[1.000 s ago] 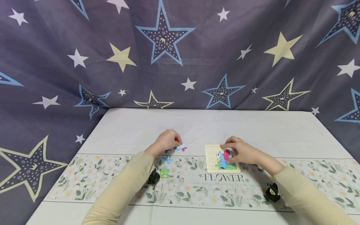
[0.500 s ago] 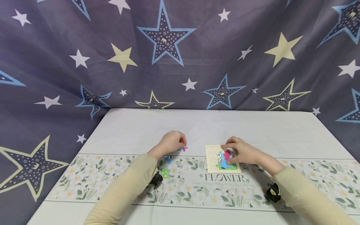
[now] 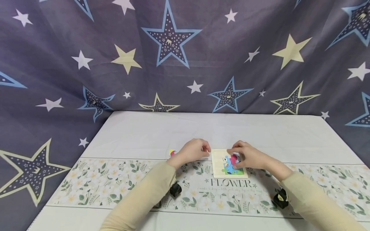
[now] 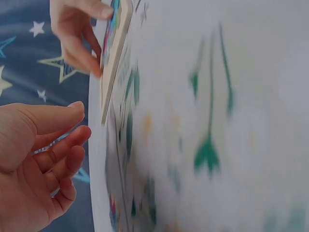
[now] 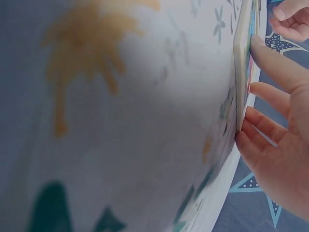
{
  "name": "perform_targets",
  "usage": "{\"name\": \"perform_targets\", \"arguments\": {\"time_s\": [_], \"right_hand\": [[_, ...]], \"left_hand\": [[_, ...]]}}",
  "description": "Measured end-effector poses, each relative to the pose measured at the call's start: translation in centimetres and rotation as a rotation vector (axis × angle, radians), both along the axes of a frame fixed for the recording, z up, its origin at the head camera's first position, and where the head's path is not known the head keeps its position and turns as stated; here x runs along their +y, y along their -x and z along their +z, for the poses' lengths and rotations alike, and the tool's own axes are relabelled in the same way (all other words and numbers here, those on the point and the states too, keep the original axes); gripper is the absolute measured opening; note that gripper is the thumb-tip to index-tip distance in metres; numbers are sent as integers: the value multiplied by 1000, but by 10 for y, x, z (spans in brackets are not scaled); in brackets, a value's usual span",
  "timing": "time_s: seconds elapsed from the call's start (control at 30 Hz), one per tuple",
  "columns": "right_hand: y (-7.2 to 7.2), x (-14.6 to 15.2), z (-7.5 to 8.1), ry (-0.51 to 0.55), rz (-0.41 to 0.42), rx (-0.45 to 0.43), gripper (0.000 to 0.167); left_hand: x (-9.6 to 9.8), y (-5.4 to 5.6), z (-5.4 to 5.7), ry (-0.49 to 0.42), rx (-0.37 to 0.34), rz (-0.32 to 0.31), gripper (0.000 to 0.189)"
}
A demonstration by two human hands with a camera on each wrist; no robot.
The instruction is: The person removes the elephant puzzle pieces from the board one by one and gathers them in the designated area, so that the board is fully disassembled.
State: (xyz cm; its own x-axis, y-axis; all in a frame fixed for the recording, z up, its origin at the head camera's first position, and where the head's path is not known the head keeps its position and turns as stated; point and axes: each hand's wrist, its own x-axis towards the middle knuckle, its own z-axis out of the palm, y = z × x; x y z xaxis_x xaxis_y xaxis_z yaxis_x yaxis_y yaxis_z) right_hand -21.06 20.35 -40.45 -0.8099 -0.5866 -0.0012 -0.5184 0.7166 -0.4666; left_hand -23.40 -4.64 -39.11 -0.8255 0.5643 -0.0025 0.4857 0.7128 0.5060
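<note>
My right hand [image 3: 247, 155] rests on a square jigsaw puzzle board [image 3: 216, 166] with a pale wooden border. In the right wrist view, its fingers [image 5: 273, 99] are spread and touch the board's face and edge. A blue animal with a red patch shows in the puzzle picture [image 3: 229, 165], partly covered by that hand. Just left of the board hovers my left hand [image 3: 193, 150], its fingers loosely bent. The left wrist view shows the left thumb [image 4: 55, 117] apart from the visible fingers; no piece is seen between them. Behind the left forearm lies a red and yellow puzzle piece [image 3: 172, 152].
A white tablecloth [image 3: 260, 128] with a floral band covers the table. The word FLOWER is printed below the board. A dark curtain [image 3: 196, 48] with stars hangs behind the table. The left sleeve [image 3: 138, 199] hides part of the cloth and whatever lies under it.
My left hand has moved right from the loose pieces to beside the board. The blue and pink piece under its fingertips is out of sight now. The right hand has stayed put.
</note>
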Motion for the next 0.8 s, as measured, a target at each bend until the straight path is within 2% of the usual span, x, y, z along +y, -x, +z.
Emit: {"name": "perform_targets", "arguments": {"time_s": [0.23,0.47,0.6,0.8], "right_hand": [[1,1,-2,1,3,1,62],[2,2,-2,-3,-1,5,59],[2,2,-1,-6,-12,-5,59],[4,5,-2,-2,-8,4,58]], "left_hand": [[24,-7,-3,5,-15,-23,16],[40,-13,-2,75,11,-72,32],[45,-16,-3,106,4,-91,38],[51,-19,-4,197,6,-126,46]]}}
